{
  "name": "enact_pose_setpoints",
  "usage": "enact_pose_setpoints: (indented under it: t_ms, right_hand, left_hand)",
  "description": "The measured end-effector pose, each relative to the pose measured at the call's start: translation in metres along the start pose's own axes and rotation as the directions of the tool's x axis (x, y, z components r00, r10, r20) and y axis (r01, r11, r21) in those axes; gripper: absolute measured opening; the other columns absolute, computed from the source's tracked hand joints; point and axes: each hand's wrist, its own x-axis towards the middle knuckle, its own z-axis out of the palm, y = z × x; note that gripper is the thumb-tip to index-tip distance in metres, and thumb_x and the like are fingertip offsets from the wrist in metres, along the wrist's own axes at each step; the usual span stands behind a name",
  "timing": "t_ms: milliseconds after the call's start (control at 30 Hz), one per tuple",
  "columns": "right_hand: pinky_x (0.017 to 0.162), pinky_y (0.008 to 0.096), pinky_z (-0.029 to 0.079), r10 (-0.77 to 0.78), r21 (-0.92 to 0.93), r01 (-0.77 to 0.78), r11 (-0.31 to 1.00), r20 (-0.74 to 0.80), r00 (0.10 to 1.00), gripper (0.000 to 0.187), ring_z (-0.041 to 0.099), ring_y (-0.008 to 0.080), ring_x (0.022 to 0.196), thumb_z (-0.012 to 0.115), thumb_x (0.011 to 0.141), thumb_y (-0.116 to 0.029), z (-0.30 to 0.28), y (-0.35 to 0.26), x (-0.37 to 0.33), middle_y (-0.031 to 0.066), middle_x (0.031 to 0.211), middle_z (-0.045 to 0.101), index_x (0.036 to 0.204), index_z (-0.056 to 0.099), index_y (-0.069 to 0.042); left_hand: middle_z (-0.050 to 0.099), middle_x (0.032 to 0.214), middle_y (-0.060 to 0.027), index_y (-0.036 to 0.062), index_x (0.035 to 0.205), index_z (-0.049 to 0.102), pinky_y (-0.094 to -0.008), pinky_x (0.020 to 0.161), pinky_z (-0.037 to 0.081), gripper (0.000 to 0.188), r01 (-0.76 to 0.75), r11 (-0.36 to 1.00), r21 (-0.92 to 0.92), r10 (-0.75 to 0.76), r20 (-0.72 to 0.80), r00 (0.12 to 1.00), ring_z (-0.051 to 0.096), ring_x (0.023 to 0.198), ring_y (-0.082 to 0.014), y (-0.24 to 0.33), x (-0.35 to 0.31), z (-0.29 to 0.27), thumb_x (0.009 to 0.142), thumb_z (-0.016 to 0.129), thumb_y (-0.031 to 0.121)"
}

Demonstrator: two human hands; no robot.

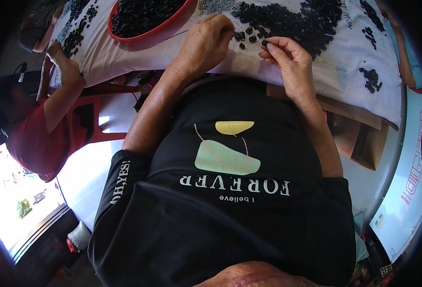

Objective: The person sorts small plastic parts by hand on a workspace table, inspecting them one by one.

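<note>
My right hand (293,60) pinches a small black plastic piece (265,43) between thumb and fingertips, just above the cloth. To its left, my left hand (210,39) is closed with the fingers curled down; whatever it may hold is hidden behind them. Between the two hands lie several loose black pieces (250,38), apart from one another. Beyond them spreads a large heap of the same black pieces (292,21). A patch of small greyish parts (218,5) lies at the far edge, behind my left hand.
A red basin (158,34) full of black pieces stands at the far left on the white cloth-covered table (110,57). Smaller clusters (371,80) lie at the right. A person in red (43,126) sits at the left by a red chair (96,115); other people's arms show at both sides.
</note>
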Motion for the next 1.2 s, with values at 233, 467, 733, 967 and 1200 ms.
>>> enact_pose_setpoints:
  t_ms: [233, 467, 733, 967, 1200]
  right_hand:
    - [0.072, 0.0223, 0.056, 0.036, -0.011, -0.035, 0.999, 0.036, 0.999, 0.015, 0.068, 0.0136, 0.082, 0.058, 0.093, -0.005, 0.003, -0.002, -0.001, 0.0082, 0.092, 0.067, 0.106, 0.064, 0.001]
    - [0.071, 0.0221, 0.056, 0.026, -0.036, -0.024, 0.999, 0.052, 0.998, 0.016, 0.068, 0.0132, 0.081, 0.059, 0.093, -0.006, 0.004, -0.004, -0.001, 0.008, 0.093, 0.067, 0.106, 0.063, 0.001]
    - [0.072, 0.0231, 0.057, 0.008, -0.07, -0.002, 0.998, 0.081, 0.997, 0.015, 0.067, 0.0127, 0.08, 0.058, 0.093, -0.006, 0.005, -0.004, -0.001, 0.008, 0.091, 0.067, 0.104, 0.064, 0.002]
    - [0.071, 0.024, 0.057, 0.011, -0.073, -0.004, 0.997, 0.086, 0.996, 0.014, 0.067, 0.0128, 0.08, 0.058, 0.093, -0.005, 0.005, -0.004, -0.001, 0.008, 0.092, 0.067, 0.104, 0.064, 0.002]
    - [0.072, 0.022, 0.056, 0.132, 0.102, -0.143, 0.984, 0.105, 0.986, 0.016, 0.067, 0.0122, 0.08, 0.059, 0.093, -0.009, 0.002, -0.003, -0.002, 0.0076, 0.092, 0.067, 0.106, 0.063, 0.0]
  left_hand:
    - [0.064, 0.084, -0.0135, 0.0017, 0.095, 0.06, -0.031, 0.067, 0.052, 0.011, -0.029, 0.995, -0.097, 0.041, 0.12, 0.992, 0.065, 0.077, -0.0241, 0.022, -0.002, 0.009, 0.088, 0.062, 0.009]
    - [0.063, 0.085, -0.0134, 0.0018, 0.094, 0.059, -0.0338, 0.065, 0.051, 0.01, -0.079, 0.992, -0.094, 0.088, 0.092, 0.992, 0.065, 0.076, -0.0266, 0.021, -0.002, 0.015, 0.088, 0.061, 0.009]
    - [0.062, 0.085, -0.0136, 0.002, 0.093, 0.059, -0.0347, 0.064, 0.051, 0.008, -0.105, 0.991, -0.079, 0.114, 0.109, 0.988, 0.064, 0.074, -0.0282, 0.02, -0.003, 0.016, 0.087, 0.061, 0.006]
    - [0.061, 0.085, -0.0129, 0.0021, 0.094, 0.059, -0.0336, 0.062, 0.051, 0.008, -0.124, 0.989, -0.082, 0.132, 0.099, 0.986, 0.064, 0.074, -0.0279, 0.023, -0.003, 0.016, 0.087, 0.061, 0.006]
    - [0.064, 0.085, -0.0107, 0.002, 0.098, 0.06, -0.03, 0.064, 0.051, 0.01, 0.0, 0.972, -0.237, 0.028, 0.117, 0.993, 0.063, 0.073, -0.0191, 0.026, -0.004, 0.017, 0.09, 0.06, 0.009]
